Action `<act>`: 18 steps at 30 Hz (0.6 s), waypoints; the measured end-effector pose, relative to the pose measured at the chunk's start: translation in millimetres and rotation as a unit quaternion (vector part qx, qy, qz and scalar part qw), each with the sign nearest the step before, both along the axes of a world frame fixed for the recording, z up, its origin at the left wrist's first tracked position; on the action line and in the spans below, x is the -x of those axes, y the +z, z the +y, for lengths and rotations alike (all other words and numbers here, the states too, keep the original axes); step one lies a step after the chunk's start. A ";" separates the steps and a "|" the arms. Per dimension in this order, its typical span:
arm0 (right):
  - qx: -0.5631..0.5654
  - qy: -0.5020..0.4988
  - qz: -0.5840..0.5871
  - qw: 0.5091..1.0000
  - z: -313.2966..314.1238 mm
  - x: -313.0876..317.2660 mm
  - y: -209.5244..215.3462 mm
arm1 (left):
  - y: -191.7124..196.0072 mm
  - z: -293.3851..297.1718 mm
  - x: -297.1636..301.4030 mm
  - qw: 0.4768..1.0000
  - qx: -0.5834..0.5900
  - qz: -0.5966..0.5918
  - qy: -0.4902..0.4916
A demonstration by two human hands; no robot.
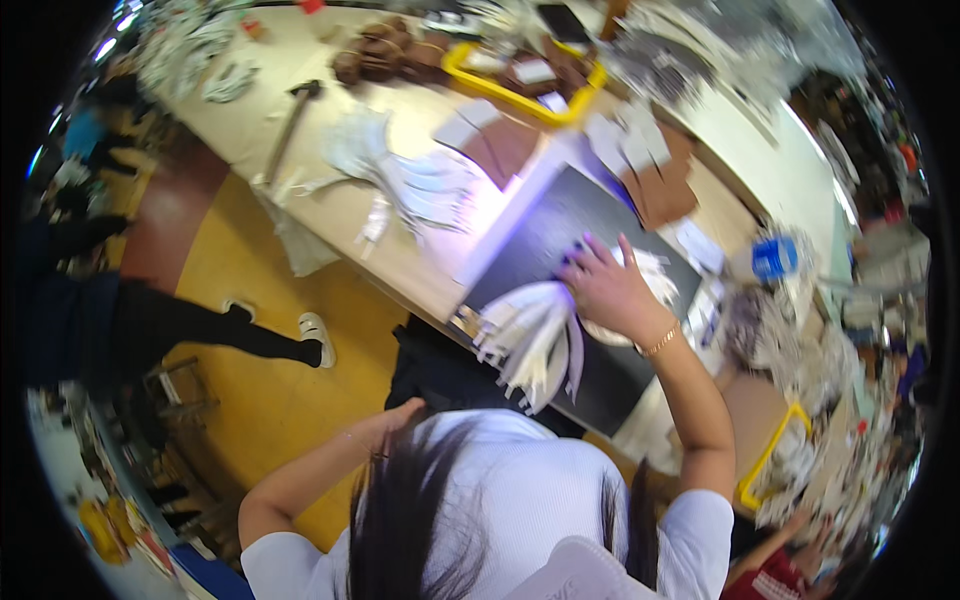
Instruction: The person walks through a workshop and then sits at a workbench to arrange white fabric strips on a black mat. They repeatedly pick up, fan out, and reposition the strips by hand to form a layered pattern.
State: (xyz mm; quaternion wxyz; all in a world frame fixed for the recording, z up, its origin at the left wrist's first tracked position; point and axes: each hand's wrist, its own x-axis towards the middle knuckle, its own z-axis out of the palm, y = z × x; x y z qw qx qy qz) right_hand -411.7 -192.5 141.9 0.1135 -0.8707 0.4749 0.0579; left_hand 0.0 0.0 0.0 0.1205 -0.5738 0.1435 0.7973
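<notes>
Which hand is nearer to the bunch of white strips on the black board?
Right. The right hand lies over the bunch of white strips; the left hand is apart from it, off the black board and farther left.

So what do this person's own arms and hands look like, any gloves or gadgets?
Short white sleeves, bare forearms, no gloves or gadgets visible. The right hand has dark nails, with a gold-coloured bracelet on that side. The left hand is partly hidden; its nails can't be made out.

White short-sleeved shirt, gold bracelet
</notes>
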 end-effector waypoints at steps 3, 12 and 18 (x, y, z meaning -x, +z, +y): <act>-0.023 0.022 0.078 0.996 -8.6 27.6 25.4 | 18.1 -13.9 68.6 0.980 -0.113 0.079 0.143; -0.066 0.108 0.044 0.991 -38.3 -0.1 13.1 | -11.8 -22.3 20.4 0.953 -0.244 0.071 0.166; -0.320 0.041 0.035 0.946 -62.0 6.8 47.1 | -37.9 -53.7 29.2 0.948 -0.299 0.051 0.093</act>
